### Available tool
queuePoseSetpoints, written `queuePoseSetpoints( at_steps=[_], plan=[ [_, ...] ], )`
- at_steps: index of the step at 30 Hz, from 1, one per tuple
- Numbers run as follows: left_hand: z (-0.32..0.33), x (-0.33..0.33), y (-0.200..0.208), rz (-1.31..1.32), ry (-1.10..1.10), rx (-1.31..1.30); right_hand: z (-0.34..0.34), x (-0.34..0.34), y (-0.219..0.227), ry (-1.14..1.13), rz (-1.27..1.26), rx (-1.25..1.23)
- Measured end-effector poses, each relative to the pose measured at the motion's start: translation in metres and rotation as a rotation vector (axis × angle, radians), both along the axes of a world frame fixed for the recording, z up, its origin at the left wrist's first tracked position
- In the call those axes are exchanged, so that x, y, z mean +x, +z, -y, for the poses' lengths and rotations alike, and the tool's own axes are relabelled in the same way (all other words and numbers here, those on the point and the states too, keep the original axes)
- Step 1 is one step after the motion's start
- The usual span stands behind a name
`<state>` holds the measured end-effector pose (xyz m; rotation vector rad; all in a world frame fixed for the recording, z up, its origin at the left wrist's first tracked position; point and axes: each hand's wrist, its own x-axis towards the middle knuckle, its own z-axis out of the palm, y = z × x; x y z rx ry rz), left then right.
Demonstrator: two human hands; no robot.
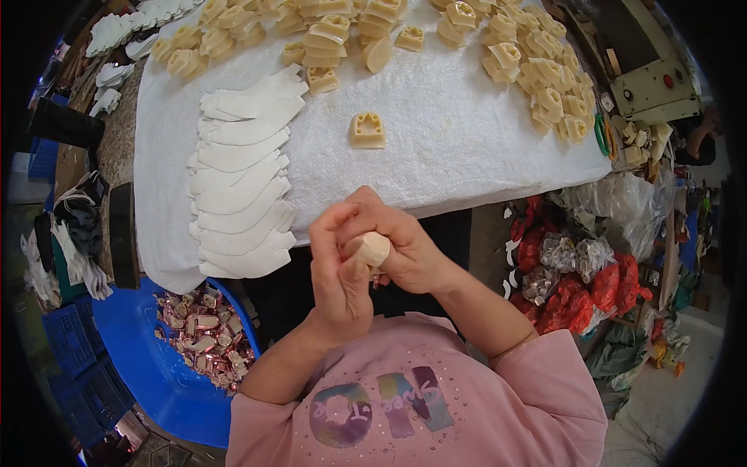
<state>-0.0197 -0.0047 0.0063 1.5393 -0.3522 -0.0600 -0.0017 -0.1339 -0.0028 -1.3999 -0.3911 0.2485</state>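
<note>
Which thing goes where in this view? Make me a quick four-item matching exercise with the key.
Things:
1. White sheets
2. Pale piece
3. Blue tub
4. Red bags

Places:
A. Lower left, containing shiny pieces
B. Lower right
C. Overlapping on the cloth
D. Held by left hand and right hand

Pairs: 1-C, 2-D, 3-A, 4-B.

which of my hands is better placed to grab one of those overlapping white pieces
Probably your left hand: it is nearer the white pieces, which lie to the left; your right hand is farther away. Both are closed around the pale piece, so the left would likely need freeing first.
</note>
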Motion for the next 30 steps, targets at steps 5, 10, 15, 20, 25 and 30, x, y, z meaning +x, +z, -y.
queuePoseSetpoints(
  at_steps=[5,10,15,20,25,30],
  plan=[
    [0.001,0.009,-0.004,-0.057,0.098,-0.173,-0.016,-0.011,-0.006,-0.133,0.092,0.097],
    [0.005,0.005,-0.003,-0.044,0.184,-0.159,-0.015,-0.011,-0.008,-0.127,0.191,0.112],
    [-0.002,0.005,-0.009,-0.024,0.073,-0.149,-0.016,-0.005,-0.010,-0.206,0.330,0.048],
    [-0.011,0.013,-0.009,-0.411,-0.135,-0.681,-0.010,-0.008,0.002,-0.117,0.005,0.075],
    [-0.016,0.018,-0.012,-0.351,-0.238,-0.740,0.001,0.001,0.002,-0.233,0.096,-0.066],
    [-0.010,0.014,0.001,0.078,0.109,0.246,0.008,0.003,0.027,-0.302,0.316,-0.578]
  ],
)
